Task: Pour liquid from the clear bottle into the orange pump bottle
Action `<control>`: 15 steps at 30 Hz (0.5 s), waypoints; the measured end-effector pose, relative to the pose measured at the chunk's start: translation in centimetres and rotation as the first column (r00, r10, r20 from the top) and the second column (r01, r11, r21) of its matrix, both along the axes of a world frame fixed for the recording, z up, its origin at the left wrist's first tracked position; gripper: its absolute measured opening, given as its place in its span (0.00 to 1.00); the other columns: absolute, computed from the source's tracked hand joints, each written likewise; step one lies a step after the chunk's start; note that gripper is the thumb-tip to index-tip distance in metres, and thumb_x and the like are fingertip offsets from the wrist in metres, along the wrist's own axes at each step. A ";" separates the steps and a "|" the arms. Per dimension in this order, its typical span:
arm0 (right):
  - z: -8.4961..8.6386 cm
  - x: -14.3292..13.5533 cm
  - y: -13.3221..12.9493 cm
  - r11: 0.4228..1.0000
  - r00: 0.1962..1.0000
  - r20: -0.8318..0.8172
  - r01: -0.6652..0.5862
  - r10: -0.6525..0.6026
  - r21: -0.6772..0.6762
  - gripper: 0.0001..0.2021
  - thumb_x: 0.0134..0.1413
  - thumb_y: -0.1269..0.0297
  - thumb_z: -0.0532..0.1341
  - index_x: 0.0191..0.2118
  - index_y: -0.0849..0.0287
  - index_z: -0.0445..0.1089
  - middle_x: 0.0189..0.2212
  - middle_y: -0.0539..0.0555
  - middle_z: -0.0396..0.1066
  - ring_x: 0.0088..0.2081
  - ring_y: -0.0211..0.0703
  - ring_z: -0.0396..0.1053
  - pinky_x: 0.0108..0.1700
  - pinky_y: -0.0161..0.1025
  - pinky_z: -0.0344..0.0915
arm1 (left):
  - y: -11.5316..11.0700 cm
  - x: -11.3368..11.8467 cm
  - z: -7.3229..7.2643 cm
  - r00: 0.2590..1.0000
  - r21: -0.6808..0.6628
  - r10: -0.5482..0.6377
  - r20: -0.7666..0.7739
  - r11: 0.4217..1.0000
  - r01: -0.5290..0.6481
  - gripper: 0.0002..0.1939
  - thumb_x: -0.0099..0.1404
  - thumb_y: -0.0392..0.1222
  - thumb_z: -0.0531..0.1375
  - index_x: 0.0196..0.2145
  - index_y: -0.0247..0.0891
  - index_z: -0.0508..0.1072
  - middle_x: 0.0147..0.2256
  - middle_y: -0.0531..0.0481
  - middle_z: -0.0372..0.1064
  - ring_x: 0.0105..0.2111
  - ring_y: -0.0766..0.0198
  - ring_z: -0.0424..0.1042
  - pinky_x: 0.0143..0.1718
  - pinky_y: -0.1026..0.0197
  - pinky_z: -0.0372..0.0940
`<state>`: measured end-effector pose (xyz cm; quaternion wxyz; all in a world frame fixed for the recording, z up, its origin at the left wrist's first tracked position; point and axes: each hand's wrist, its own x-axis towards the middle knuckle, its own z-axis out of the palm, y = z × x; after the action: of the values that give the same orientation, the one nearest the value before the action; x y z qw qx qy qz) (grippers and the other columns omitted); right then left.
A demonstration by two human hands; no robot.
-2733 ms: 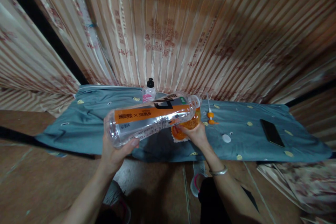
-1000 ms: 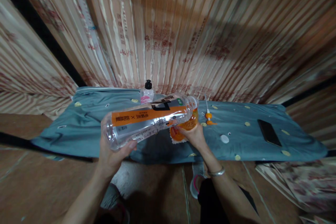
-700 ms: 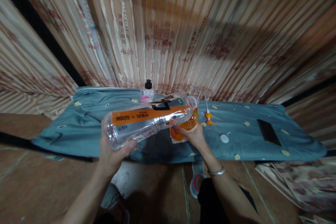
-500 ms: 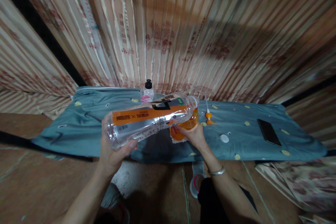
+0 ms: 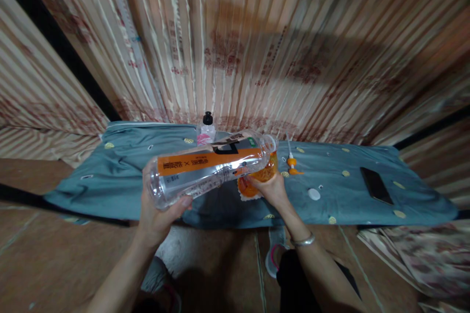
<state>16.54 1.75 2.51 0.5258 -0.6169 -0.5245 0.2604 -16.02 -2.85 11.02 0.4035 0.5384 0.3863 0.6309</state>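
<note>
Nothing shifted since the earlier frames, I noted: left hand fingers stayed wrapped round the tilted clear bottle; right hand fingers gripped the orange container on the cloth-covered bench.

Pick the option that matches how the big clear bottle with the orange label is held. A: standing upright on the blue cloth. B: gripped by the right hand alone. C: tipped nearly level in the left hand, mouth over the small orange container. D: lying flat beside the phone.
C: the left hand grips the base of the clear bottle, tipped nearly level, its mouth at the orange container that the right hand steadies.
</note>
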 end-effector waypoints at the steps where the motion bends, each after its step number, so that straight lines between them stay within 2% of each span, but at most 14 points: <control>1: 0.0 0.0 0.0 1.000 1.000 0.003 -0.007 0.007 0.000 0.33 0.41 0.55 0.88 0.54 0.50 0.82 0.49 0.59 0.93 0.54 0.66 0.92 0.60 0.57 0.89 | 0.0 -0.1 0.0 1.000 -0.005 0.002 0.007 1.000 -0.002 0.51 0.62 0.61 0.82 0.74 0.43 0.69 0.42 0.50 0.80 0.23 0.60 0.76 0.24 0.55 0.75; 3: 0.0 0.0 0.0 1.000 1.000 0.003 -0.012 0.012 -0.009 0.33 0.42 0.56 0.88 0.55 0.51 0.82 0.49 0.59 0.93 0.55 0.66 0.92 0.59 0.56 0.89 | 0.0 -0.3 -0.1 1.000 -0.011 0.006 0.003 1.000 -0.006 0.51 0.61 0.61 0.83 0.73 0.43 0.70 0.43 0.49 0.81 0.22 0.60 0.76 0.24 0.54 0.76; 8: 0.1 -0.1 0.0 0.999 1.000 -0.002 0.019 -0.019 -0.041 0.33 0.40 0.52 0.88 0.52 0.52 0.82 0.51 0.62 0.93 0.55 0.69 0.91 0.63 0.63 0.87 | 0.2 -0.9 -1.1 0.999 -0.010 -0.042 0.005 0.999 0.043 0.49 0.64 0.57 0.82 0.75 0.45 0.69 0.43 0.50 0.81 0.24 0.58 0.77 0.26 0.54 0.77; 11: 0.2 -0.2 -0.1 0.999 1.000 -0.002 0.015 -0.015 -0.030 0.33 0.40 0.52 0.88 0.53 0.51 0.81 0.52 0.61 0.92 0.55 0.68 0.91 0.64 0.62 0.87 | 0.3 -1.0 -1.5 0.999 -0.005 -0.041 0.032 0.999 0.041 0.49 0.63 0.56 0.83 0.74 0.45 0.69 0.45 0.48 0.82 0.24 0.58 0.77 0.24 0.54 0.76; 15: 0.3 -0.3 -0.1 1.000 1.000 -0.021 -0.001 0.000 -0.019 0.33 0.41 0.52 0.87 0.53 0.52 0.82 0.51 0.62 0.92 0.54 0.69 0.91 0.62 0.63 0.88 | 0.2 -0.7 -1.0 1.000 -0.012 -0.017 0.025 1.000 0.018 0.50 0.62 0.57 0.82 0.74 0.44 0.70 0.44 0.46 0.83 0.23 0.58 0.76 0.23 0.54 0.74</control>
<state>16.27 1.66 2.83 0.5254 -0.6189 -0.5166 0.2722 -16.68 -2.68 10.03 0.4172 0.5314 0.3805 0.6315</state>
